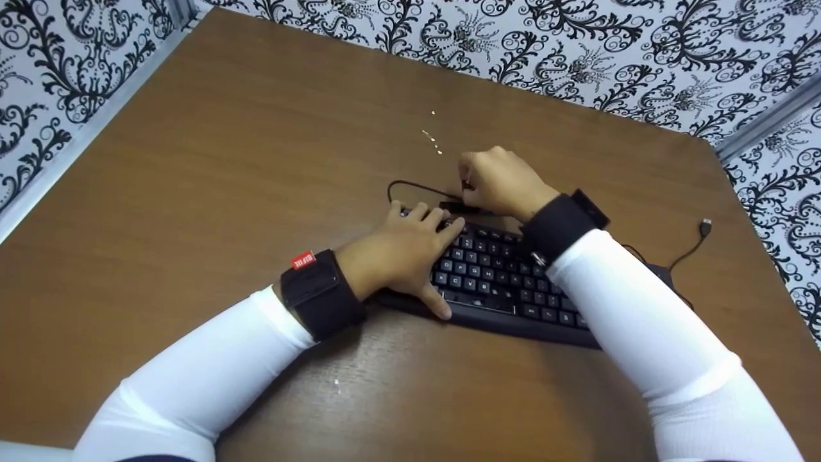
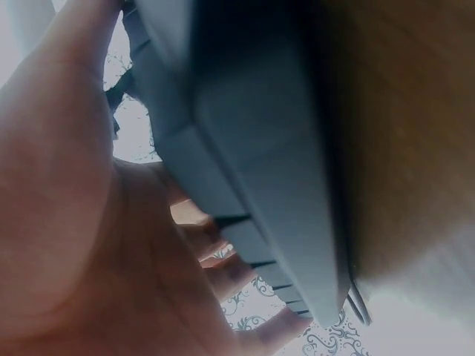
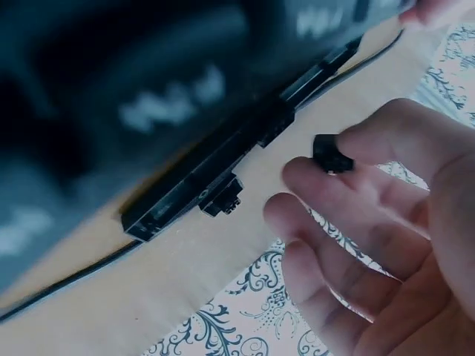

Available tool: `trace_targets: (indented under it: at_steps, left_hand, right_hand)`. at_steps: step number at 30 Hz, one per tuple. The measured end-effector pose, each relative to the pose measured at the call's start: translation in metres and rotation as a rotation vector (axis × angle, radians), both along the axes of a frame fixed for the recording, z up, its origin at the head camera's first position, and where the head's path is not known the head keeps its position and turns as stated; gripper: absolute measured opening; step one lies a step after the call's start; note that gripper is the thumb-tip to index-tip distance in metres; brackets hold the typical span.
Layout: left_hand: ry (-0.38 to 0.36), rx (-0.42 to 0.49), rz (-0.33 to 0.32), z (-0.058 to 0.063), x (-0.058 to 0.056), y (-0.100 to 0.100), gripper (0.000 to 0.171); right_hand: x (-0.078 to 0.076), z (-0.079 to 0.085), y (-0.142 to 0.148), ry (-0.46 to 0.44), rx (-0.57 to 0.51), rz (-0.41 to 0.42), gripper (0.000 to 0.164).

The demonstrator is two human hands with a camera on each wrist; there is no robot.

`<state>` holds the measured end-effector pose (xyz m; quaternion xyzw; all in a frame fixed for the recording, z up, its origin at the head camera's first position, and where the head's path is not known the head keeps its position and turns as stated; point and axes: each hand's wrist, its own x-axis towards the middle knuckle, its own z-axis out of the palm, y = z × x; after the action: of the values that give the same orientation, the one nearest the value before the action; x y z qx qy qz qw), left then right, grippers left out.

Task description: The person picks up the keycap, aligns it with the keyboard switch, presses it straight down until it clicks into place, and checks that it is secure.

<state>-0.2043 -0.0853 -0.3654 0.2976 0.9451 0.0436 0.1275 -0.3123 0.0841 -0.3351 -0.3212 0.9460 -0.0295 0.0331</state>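
Note:
My left hand (image 1: 417,250) rests spread over the left end of a black keyboard (image 1: 481,273), its thumb at the front edge. The left wrist view shows the palm (image 2: 141,274) alongside the keyboard's side (image 2: 267,148), fingers lying over the top. Behind the keyboard, my right hand (image 1: 503,183) pinches a small black plastic piece (image 3: 332,153) between thumb and index finger, the other fingers loosely bent. Close beside that hand lies a narrow black bar (image 3: 185,189) with a small block (image 3: 223,196) sticking out of its side. In the head view the hand partly hides this bar.
A thin black cable (image 1: 417,185) loops behind the keyboard. At the right, a USB plug (image 1: 705,228) on a cable lies near a dark object (image 1: 660,273) partly hidden by the sleeve. Small pale flecks (image 1: 433,139) dot the wooden table (image 1: 224,160). Patterned walls (image 1: 468,35) border it.

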Motion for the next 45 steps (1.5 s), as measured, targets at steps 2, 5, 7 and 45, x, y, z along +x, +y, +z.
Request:
trace_targets:
  at_steps: [2, 5, 7, 45]
  left_hand:
    - [0.001, -0.013, 0.001, 0.000, -0.001, 0.000, 0.138]
    - [-0.010, -0.030, 0.004, -0.001, -0.001, -0.001, 0.138]
    - [-0.017, -0.027, 0.004, -0.003, -0.002, -0.001, 0.138]
    - [-0.002, 0.038, -0.004, -0.003, -0.001, 0.000, 0.138]
  right_hand:
    - [0.008, 0.000, 0.005, 0.004, -0.038, 0.001, 0.018]
    - [0.020, -0.001, 0.014, 0.008, -0.085, 0.022, 0.018]
    - [0.028, -0.002, 0.020, 0.008, -0.130, 0.039, 0.016]
    - [0.111, -0.013, 0.069, 0.040, -0.167, 0.045, 0.028]
